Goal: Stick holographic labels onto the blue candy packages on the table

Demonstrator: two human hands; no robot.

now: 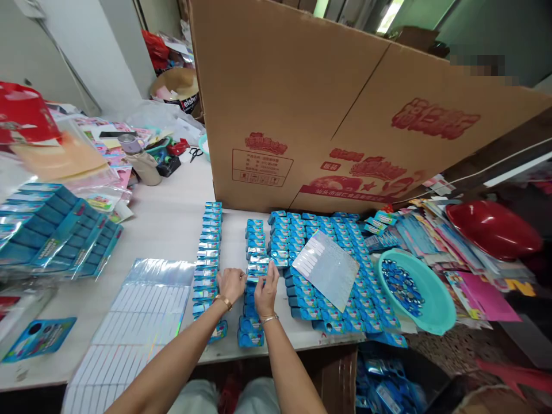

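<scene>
My left hand [230, 284] and my right hand [267, 289] meet over a column of small blue boxes [255, 247] on the white table [168, 224]. Both hands have curled fingers pinching a small blue box [254, 276] with a shiny strip on it between them. Another column of the same boxes [208, 253] runs just left of my left hand. To the right lie many more blue boxes [328, 230], with a holographic sticker sheet [328, 267] resting on them.
A large cardboard box [336, 109] stands behind the rows. A teal bowl [416, 290] of small blue pieces and a red bowl [494, 227] sit at right. Holographic sheets [138, 316] lie front left, blue packs [52, 230] at left, clutter at the back.
</scene>
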